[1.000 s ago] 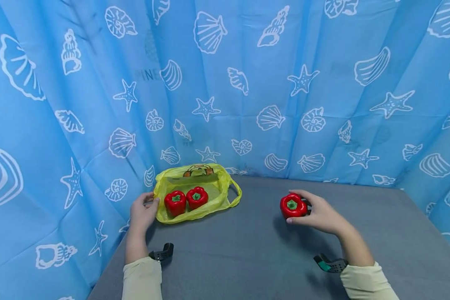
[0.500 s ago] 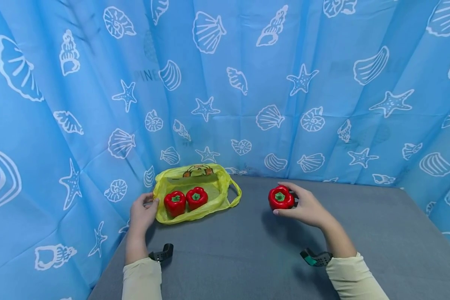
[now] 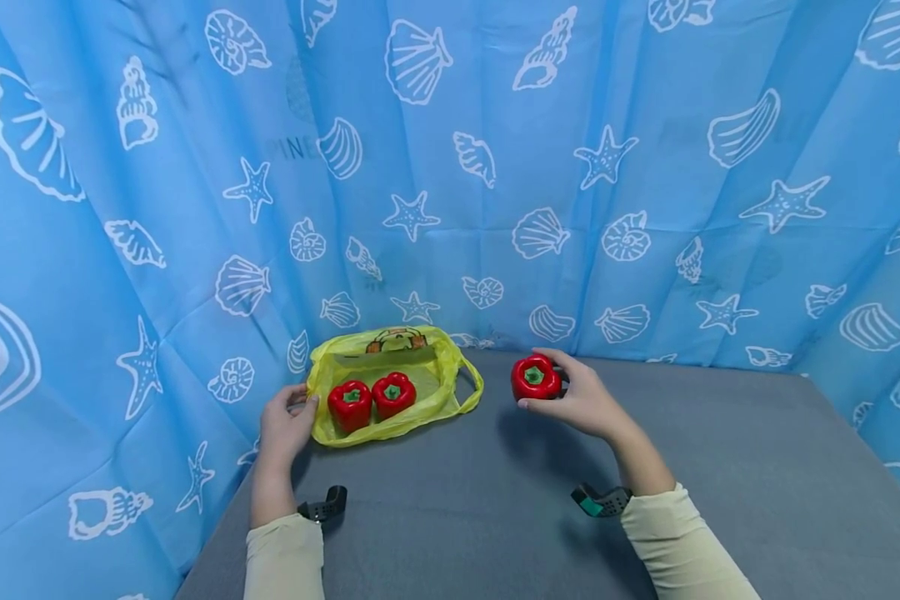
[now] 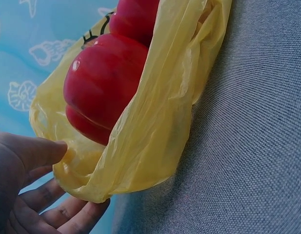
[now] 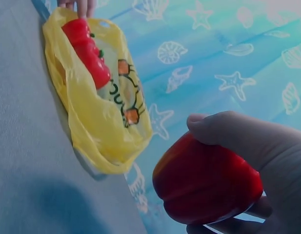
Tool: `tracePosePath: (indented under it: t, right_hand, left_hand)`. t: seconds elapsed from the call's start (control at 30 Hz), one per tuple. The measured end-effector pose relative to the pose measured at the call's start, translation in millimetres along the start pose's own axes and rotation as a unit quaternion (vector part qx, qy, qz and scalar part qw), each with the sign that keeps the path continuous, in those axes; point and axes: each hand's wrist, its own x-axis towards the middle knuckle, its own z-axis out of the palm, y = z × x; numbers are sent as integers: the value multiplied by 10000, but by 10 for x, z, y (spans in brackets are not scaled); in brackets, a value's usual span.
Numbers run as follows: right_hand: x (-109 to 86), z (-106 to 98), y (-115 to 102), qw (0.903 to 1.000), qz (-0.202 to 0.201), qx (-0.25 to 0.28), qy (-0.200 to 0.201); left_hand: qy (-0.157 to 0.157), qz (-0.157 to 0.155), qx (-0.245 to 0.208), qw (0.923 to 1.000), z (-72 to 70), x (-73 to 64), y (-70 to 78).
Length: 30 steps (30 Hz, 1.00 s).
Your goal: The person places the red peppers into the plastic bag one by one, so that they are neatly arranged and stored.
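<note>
A yellow plastic bag point(image 3: 450, 392) lies with its mouth spread open on the grey surface. Two red bell peppers point(image 3: 350, 405) with green stems sit side by side inside it. My left hand point(image 3: 287, 427) pinches the bag's left edge; in the left wrist view the thumb point(image 4: 45, 152) is on the inner side and the fingers are outside. To the right of the bag, my right hand point(image 3: 581, 398) grips a third red bell pepper point(image 3: 534, 377) above the surface, stem facing up. The right wrist view shows this pepper point(image 5: 204, 180) between thumb and fingers.
A blue curtain point(image 3: 450, 167) printed with shells and starfish hangs behind and to the left of the grey cloth-covered table point(image 3: 450, 517). The bag's loop handle point(image 3: 474, 392) points right, toward the held pepper. Each wrist carries a dark camera mount point(image 3: 326, 505).
My right hand has carried the gripped bell pepper leftward and slightly away from me, closer to the bag. My left hand and the bag have stayed in place.
</note>
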Motion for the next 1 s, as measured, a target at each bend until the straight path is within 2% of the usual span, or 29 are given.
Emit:
tracePosePath:
  t: [0.33,0.67,1.0]
  right_hand:
    - [264,177,-186,9995,-218,243,-28]
    - [503,417,-332,9990,-371,199,-177]
    - [722,643,-517,9985,-251,478,-62]
  left_hand:
    - [-16,-163,-4,9999,15,8,11]
    - [85,-82,0,9999,12,-3,29]
    - [94,-27,-27,9999,14,-4,23]
